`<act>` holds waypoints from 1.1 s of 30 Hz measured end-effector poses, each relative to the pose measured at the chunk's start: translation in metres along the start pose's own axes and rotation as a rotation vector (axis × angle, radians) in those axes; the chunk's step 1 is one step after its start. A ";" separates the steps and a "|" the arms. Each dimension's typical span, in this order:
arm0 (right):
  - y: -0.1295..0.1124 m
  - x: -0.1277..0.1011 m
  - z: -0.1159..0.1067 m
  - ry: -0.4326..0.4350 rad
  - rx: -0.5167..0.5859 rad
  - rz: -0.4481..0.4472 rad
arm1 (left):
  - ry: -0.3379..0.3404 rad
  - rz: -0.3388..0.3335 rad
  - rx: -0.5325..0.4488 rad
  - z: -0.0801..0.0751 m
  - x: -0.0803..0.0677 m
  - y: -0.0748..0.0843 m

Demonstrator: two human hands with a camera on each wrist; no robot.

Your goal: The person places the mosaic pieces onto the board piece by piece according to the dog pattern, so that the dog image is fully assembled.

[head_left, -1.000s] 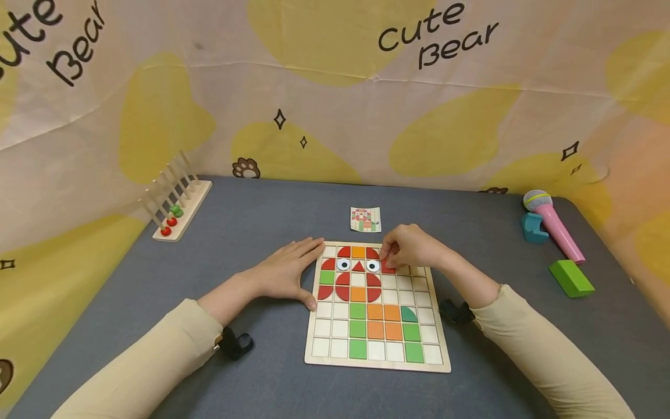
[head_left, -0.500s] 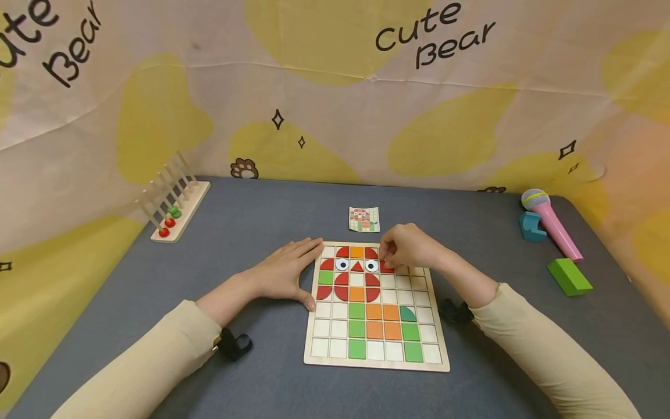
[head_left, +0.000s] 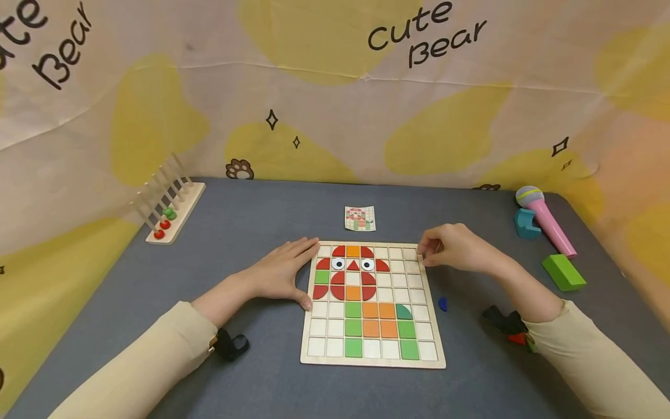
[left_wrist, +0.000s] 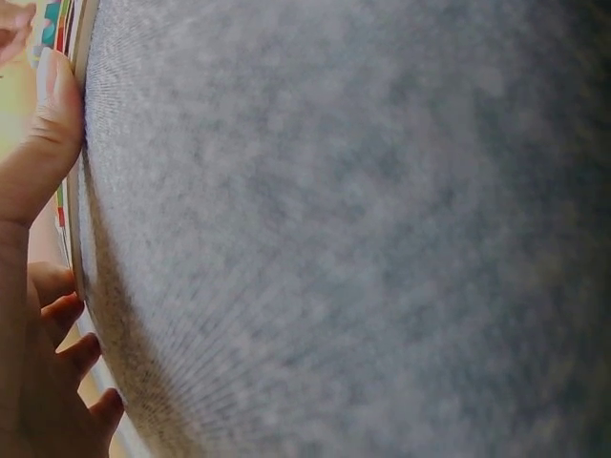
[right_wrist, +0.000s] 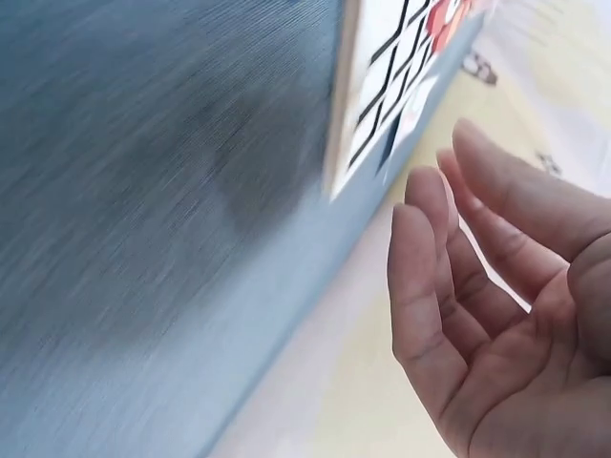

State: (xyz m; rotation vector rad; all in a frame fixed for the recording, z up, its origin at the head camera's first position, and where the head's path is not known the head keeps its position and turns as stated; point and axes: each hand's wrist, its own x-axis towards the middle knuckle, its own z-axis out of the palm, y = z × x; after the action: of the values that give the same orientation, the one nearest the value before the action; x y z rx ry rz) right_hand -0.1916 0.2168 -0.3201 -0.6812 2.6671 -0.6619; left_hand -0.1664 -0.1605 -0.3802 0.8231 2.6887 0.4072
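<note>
Change: our right hand (head_left: 458,250) has left the red piece by the right eye and drawn back to the top right corner of the puzzle board (head_left: 373,362); a red quarter-circle piece (head_left: 382,265) now sits where those fingers were, and a small blue piece (head_left: 442,304) shows on the grey table (head_left: 251,209) beside the board's right edge.
Left hand: our left hand (head_left: 280,274) lies flat against the board's left edge, fingers straight and close together along the rim, thumb at the lower part of that edge; the left wrist view shows the thumb (left_wrist: 43,143) pressed to the wooden rim.
Right hand: fingers loosely curled at the corner, tips touching or just short of the rim, we cannot tell which; the right wrist view shows the fingers (right_wrist: 449,248) relaxed, slightly apart and holding nothing.
Board: between our two hands; the red, orange and green figure fills the cells nearest our left fingers.
Progress: we judge the head and most of the body laid; many cells are bare against the pattern card (head_left: 359,218) beyond our fingertips.
Loose piece: the blue piece lies below our right fingers, apart from them.
</note>
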 end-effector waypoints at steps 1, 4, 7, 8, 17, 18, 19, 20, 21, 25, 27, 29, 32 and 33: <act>0.004 -0.006 -0.002 -0.003 -0.002 0.007 | -0.001 -0.002 -0.002 0.000 0.000 0.000; 0.017 -0.025 -0.008 -0.030 -0.006 0.025 | -0.001 -0.004 -0.005 -0.001 -0.001 0.001; 0.032 -0.044 -0.012 -0.069 -0.004 0.009 | -0.001 -0.006 -0.006 0.000 -0.001 0.001; 0.038 -0.051 -0.013 -0.081 -0.004 0.002 | 0.000 -0.007 -0.003 0.000 -0.001 0.001; 0.091 -0.101 -0.016 -0.137 0.092 -0.073 | -0.002 -0.009 0.011 0.000 0.000 -0.001; 0.097 -0.106 -0.016 -0.148 0.111 -0.073 | -0.003 -0.009 0.010 0.000 0.001 -0.001; 0.102 -0.110 -0.016 -0.154 0.126 -0.076 | -0.003 -0.008 0.008 0.000 0.001 -0.001; 0.108 -0.114 -0.015 -0.164 0.143 -0.079 | -0.004 -0.009 0.007 0.000 0.001 0.000; 0.112 -0.117 -0.015 -0.175 0.159 -0.079 | -0.004 -0.010 0.005 0.000 0.001 0.000; 0.127 -0.129 -0.015 -0.235 0.219 -0.104 | -0.006 -0.015 0.001 -0.001 0.000 0.001; 0.130 -0.133 -0.014 -0.280 0.247 -0.109 | -0.008 -0.017 0.000 -0.001 0.000 0.001; 0.131 -0.135 -0.013 -0.313 0.258 -0.106 | -0.010 -0.020 0.001 -0.001 0.000 0.002; 0.130 -0.137 -0.009 -0.340 0.255 -0.088 | -0.012 -0.022 0.004 -0.002 0.000 0.001; 0.129 -0.137 -0.008 -0.337 0.243 -0.087 | -0.013 -0.022 0.004 -0.002 0.000 0.001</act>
State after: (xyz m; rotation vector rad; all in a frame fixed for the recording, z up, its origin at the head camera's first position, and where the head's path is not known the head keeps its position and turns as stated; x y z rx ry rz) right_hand -0.1279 0.3907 -0.3541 -0.7667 2.2176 -0.7991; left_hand -0.1665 -0.1600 -0.3782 0.7944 2.6852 0.3901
